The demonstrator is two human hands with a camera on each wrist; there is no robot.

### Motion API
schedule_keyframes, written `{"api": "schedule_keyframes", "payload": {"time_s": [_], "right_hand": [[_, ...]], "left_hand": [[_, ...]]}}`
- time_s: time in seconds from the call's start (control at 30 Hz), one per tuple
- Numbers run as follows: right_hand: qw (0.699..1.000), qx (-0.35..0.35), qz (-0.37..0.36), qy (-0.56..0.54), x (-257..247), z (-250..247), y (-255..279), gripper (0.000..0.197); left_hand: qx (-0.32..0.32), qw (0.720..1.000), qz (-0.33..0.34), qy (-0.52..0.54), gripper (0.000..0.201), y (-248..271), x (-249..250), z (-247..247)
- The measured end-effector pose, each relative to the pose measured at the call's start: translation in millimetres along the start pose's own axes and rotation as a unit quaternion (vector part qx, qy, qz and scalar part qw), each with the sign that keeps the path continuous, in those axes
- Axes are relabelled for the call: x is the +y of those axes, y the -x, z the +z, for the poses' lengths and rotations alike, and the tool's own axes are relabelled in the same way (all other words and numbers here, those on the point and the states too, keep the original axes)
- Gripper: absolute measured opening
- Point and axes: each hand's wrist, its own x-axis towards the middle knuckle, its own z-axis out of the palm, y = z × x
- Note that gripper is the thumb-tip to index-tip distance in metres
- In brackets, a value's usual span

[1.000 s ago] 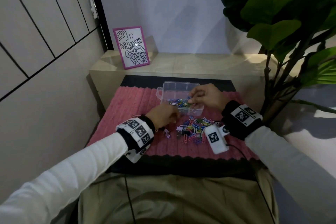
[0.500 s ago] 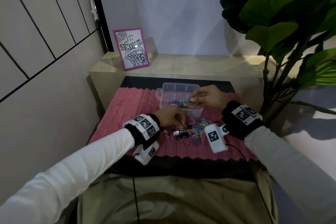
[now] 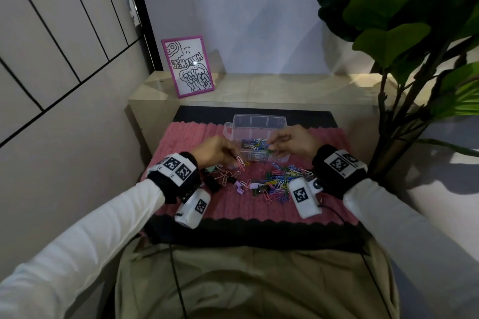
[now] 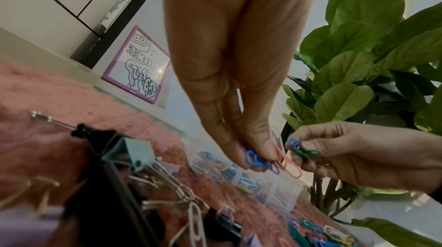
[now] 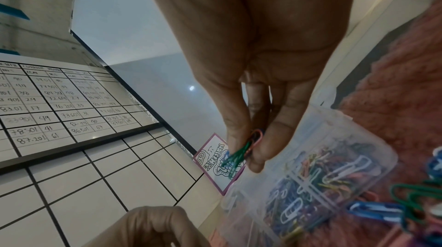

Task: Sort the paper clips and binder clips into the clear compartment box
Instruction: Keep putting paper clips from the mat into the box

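- The box is clear plastic with thin dividers and a small handle on its left side; it stands on the pink mat, at 12 o'clock from the loose pile.
- Its near compartments hold many coloured paper clips; the far compartments look bare, but through the plastic this is hard to judge.
- The left hand is at 9 o'clock from the box and pinches a small bunch of blue, purple and pink paper clips between thumb and fingers.
- The right hand is over the near right part of the box and pinches green clips, with a pink and a blue one among them.
- The pile is a mix of paper clips in many colours with some purple binder clips.
- More binder clips, black and pale green, lie at 7 o'clock from the left hand; the wrist band hides part of them.
- How many clips each hand holds cannot be told, because the fingers cover them.
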Motion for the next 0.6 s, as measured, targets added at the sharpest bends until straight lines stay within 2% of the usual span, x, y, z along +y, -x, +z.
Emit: {"api": "schedule_keyframes", "payload": {"time_s": [0.07, 0.23, 0.33, 0.4, 0.47, 0.53, 0.6], "right_hand": [[1.000, 0.014, 0.002, 0.006, -0.1, -2.3, -2.6, 0.020], [0.994, 0.094, -0.033, 0.037, -3.9, -9.8, -9.0, 0.014], [0.976, 0.110, -0.043, 0.181, -10.8, -6.3, -6.5, 0.019], [0.961, 0.113, -0.075, 0.242, -13.4, -1.0, 1.0, 0.022], [0.952, 0.058, -0.106, 0.280, -11.0, 4.3, 12.0, 0.021], [0.944, -0.037, -0.103, 0.312, -6.2, 9.3, 21.3, 0.018], [0.928, -0.096, -0.090, 0.348, -0.7, 14.3, 24.6, 0.017]], "left_hand": [[-0.001, 1.000, -0.002, -0.004, 0.011, -1.5, 0.1, 1.3], [0.025, 1.000, -0.007, -0.003, 0.017, -7.6, 9.6, -1.8], [0.043, 0.998, 0.016, -0.053, 0.017, -16.4, 18.8, -13.0], [0.062, 0.996, 0.009, -0.064, 0.017, -25.1, 25.3, -22.6], [0.067, 0.996, 0.011, -0.059, 0.016, -36.1, 32.3, -30.2], [0.072, 0.995, 0.013, -0.067, 0.018, -48.7, 36.0, -34.0], [0.077, 0.992, 0.007, -0.095, 0.020, -59.8, 34.8, -33.6]]}}
